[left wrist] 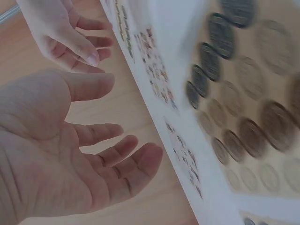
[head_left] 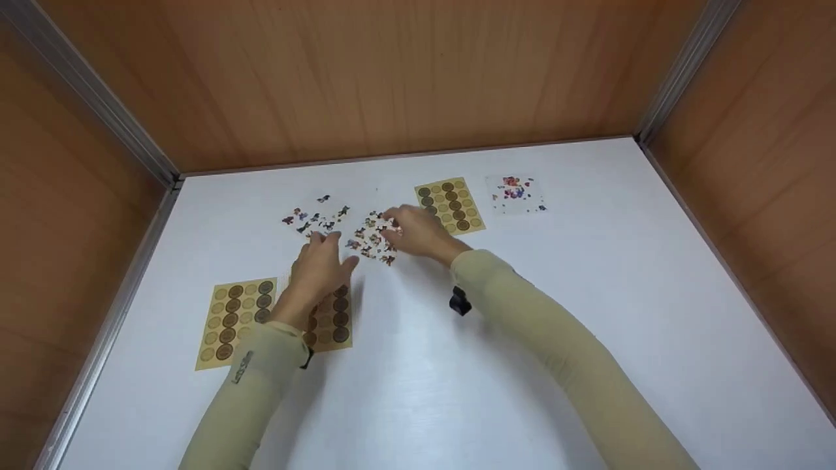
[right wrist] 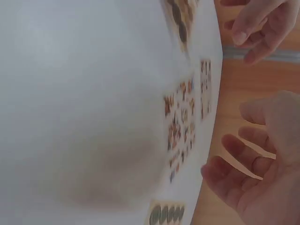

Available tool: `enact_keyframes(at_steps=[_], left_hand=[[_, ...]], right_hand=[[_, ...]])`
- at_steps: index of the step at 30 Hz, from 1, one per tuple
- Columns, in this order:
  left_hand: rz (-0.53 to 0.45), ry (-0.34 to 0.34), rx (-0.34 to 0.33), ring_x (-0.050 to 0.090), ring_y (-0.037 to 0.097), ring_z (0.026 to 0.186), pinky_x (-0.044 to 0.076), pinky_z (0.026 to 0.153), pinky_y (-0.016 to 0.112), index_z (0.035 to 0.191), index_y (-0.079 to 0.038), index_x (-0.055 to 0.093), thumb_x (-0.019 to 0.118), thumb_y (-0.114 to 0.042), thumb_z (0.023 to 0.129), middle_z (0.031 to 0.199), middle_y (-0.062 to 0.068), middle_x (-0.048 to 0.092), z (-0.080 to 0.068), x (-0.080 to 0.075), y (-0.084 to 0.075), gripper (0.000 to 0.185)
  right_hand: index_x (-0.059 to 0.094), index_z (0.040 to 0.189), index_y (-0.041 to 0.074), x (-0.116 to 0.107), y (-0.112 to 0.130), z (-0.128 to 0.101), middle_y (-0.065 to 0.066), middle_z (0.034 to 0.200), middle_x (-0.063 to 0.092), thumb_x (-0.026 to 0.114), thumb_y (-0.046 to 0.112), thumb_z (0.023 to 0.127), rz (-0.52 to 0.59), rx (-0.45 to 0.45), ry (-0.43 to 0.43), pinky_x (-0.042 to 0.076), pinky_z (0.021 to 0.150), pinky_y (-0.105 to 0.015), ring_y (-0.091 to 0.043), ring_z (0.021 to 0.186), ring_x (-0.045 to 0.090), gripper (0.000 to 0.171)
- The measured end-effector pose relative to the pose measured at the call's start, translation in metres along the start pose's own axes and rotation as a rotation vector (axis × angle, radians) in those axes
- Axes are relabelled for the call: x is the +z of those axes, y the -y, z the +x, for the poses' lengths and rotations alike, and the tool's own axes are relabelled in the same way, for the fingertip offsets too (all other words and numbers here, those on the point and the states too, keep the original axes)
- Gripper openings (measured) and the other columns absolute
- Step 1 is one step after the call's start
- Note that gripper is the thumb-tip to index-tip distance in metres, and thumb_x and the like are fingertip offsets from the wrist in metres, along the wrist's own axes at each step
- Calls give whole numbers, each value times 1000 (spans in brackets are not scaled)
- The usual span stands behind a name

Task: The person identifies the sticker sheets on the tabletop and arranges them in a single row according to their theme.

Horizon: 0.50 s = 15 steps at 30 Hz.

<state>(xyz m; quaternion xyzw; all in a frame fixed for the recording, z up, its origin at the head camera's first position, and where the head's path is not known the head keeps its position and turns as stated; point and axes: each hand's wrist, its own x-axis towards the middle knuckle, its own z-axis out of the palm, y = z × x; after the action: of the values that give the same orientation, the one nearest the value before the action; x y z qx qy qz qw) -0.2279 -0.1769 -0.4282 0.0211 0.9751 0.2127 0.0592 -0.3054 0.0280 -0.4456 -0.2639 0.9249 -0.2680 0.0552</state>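
Both hands are hovering open, fingers relaxed, holding nothing — the left hand (head_left: 318,269) and right hand (head_left: 418,232) flanking the small-sticker sheet (head_left: 373,238) lying mid-bench; the round-sticker sheets (head_left: 236,321) are lying nearer, at the left — no sticker looks lifted yet.

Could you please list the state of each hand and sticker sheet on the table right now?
left hand: open, fingers relaxed, holding nothing, above the table.
right hand: open, fingers loose, over the middle small-sticker sheet.
middle small-sticker sheet: flat on the table.
left small-sticker sheet: flat, untouched.
far colourful sheet: flat, untouched.
three round-seal sheets: flat; one partly hidden under the left wrist.
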Motion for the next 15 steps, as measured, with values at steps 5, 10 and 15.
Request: enact_keyframes(at_steps=[5,10,15], left_hand=[[-85,31,63,40,46,137,36,114,56,153,1,39,64,-34,99,152,31,34,36,8,-25,69],[-98,46,68,34,40,144,31,118,51,157,-3,33,66,-42,97,159,24,29,73,27,-52,78],[-94,62,15,24,38,150,24,121,53,160,-5,27,72,-50,92,165,21,20,105,47,-72,94]], right_hand=[[59,141,5,-29,-42,3,-15,138,58,60,23,103,-117,138,-92,46,108,-40,-29,127,54,42],[54,145,5,-45,-79,-9,-16,148,48,57,24,105,-226,214,-93,35,117,-44,-33,138,44,45],[46,151,2,-48,-108,-25,-18,158,39,55,23,105,-289,196,-54,18,123,-50,-37,148,29,51]])
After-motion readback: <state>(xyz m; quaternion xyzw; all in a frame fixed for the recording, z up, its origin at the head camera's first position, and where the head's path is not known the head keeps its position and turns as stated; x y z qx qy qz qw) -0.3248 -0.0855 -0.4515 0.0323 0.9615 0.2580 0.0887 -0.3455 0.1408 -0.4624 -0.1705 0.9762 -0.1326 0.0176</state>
